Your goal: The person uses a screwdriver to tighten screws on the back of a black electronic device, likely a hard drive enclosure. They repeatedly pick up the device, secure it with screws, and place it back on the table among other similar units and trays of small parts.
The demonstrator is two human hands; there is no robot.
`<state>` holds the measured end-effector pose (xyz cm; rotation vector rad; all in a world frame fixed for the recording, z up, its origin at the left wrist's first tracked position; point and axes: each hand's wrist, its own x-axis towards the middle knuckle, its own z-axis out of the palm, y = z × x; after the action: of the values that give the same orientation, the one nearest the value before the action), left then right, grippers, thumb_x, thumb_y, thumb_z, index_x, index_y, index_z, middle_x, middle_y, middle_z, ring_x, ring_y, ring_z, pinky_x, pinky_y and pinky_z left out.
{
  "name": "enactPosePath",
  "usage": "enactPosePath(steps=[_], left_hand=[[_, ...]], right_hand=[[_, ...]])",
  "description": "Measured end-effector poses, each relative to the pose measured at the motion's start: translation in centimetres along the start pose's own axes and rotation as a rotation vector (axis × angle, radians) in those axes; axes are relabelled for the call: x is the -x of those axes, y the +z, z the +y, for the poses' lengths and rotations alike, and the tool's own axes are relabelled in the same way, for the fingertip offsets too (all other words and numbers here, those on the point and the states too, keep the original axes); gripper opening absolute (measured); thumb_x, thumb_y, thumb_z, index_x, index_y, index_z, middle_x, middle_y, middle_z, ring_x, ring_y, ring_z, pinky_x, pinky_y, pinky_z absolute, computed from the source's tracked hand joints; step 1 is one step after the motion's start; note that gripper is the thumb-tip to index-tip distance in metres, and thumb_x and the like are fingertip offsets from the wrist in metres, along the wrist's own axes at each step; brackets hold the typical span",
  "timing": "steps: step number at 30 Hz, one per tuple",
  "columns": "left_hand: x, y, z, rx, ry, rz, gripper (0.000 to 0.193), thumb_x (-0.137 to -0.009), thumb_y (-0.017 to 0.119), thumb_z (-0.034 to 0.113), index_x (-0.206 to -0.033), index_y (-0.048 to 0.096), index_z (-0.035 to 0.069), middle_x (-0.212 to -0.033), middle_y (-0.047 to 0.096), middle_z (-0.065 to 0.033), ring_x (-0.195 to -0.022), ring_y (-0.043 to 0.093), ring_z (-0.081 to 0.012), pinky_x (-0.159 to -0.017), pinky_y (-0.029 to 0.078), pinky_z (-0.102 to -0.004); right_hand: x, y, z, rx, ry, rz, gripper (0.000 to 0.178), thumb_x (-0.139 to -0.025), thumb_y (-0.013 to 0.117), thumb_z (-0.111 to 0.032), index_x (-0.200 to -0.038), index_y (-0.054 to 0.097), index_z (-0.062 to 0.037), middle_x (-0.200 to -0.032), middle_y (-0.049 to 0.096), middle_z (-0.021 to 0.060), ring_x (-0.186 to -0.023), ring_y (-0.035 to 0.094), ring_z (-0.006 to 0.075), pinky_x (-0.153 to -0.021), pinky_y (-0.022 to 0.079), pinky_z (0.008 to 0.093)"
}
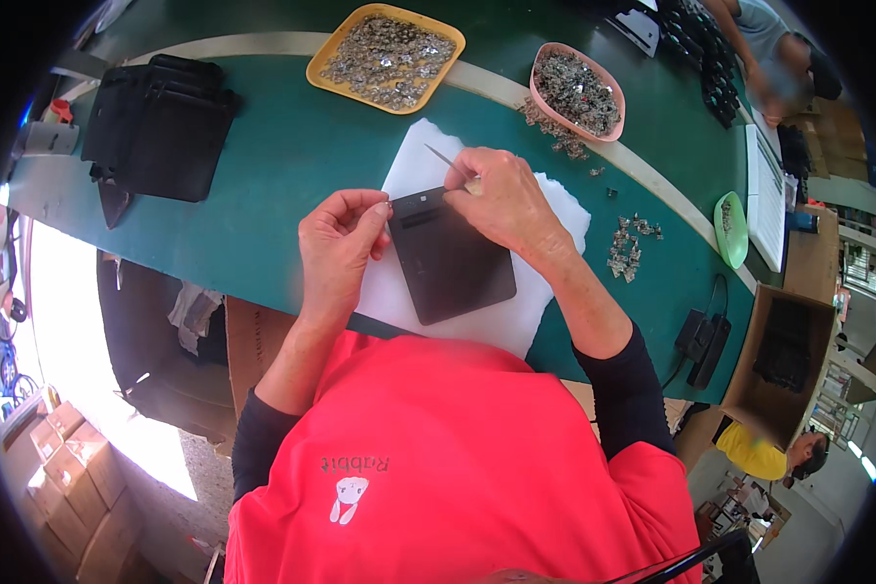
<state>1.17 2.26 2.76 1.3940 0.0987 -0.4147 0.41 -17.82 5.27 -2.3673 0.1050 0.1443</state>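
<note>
- Two trays of small metal parts sit at the far side of the green table [263, 156]: an orange tray [386, 57] and a pink tray [576, 91], both heaped, with a few parts spilled beside the pink one.
- A loose pile of metal parts [628, 248] lies to the right of the hands, and a small green dish [731, 230] sits further right.
- A stack of black pouches [161, 127] lies at the far left, well apart from the hands.
- A flat black pouch [451, 255] lies on a white sheet [409, 170] in front of the person, between the hands.
- The left hand [339, 248] has its fingers curled, thumb and fingertips pinching the pouch's upper left corner.
- The right hand [501, 200] rests on the pouch's top edge, fingers pressed together around a thin pointed tool [443, 158] that sticks out toward the far left.
</note>
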Motion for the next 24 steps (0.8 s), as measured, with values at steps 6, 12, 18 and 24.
enactPosePath(steps=[6,12,18,24], left_hand=[[-0.2,0.0,-0.3,-0.095,0.047,-0.023,0.012,-0.090,0.065,0.007,-0.095,0.065,-0.004,-0.083,0.067,-0.0058,-0.062,0.057,-0.0077,-0.054,0.044,-0.0218],[-0.4,0.5,0.2,-0.511,0.154,-0.070,0.009,-0.090,0.064,0.005,-0.095,0.067,-0.002,-0.076,0.064,-0.0003,-0.063,0.057,-0.0046,-0.058,0.047,-0.0216],[-0.4,1.6,-0.1,-0.557,0.286,0.001,0.009,-0.082,0.064,0.003,-0.088,0.068,-0.002,-0.063,0.060,0.0000,-0.057,0.052,-0.0050,-0.055,0.044,-0.0230],[0.1,1.4,0.4,-0.697,0.225,-0.002,0.008,-0.079,0.065,0.003,-0.085,0.068,-0.002,-0.061,0.059,0.0004,-0.055,0.051,-0.0043,-0.053,0.043,-0.0225]], right_hand=[[0.6,0.1,0.6,-0.021,0.071,0.061,0.009,-0.074,0.067,-0.008,-0.081,0.066,-0.0016,-0.086,0.067,0.0192,-0.085,0.064,0.0368,-0.077,0.050,0.0438],[0.9,0.3,1.0,0.010,0.061,0.086,0.015,-0.075,0.067,-0.012,-0.086,0.066,-0.0009,-0.091,0.067,0.0173,-0.087,0.064,0.0346,-0.079,0.050,0.0410],[1.0,0.3,1.0,0.002,0.049,0.089,0.013,-0.077,0.066,-0.011,-0.086,0.066,-0.0017,-0.091,0.066,0.0179,-0.089,0.063,0.0369,-0.080,0.050,0.0433],[1.7,0.6,0.1,0.105,0.024,0.113,0.009,-0.080,0.062,-0.009,-0.086,0.064,-0.0028,-0.090,0.064,0.0180,-0.089,0.063,0.0381,-0.078,0.049,0.0458]])
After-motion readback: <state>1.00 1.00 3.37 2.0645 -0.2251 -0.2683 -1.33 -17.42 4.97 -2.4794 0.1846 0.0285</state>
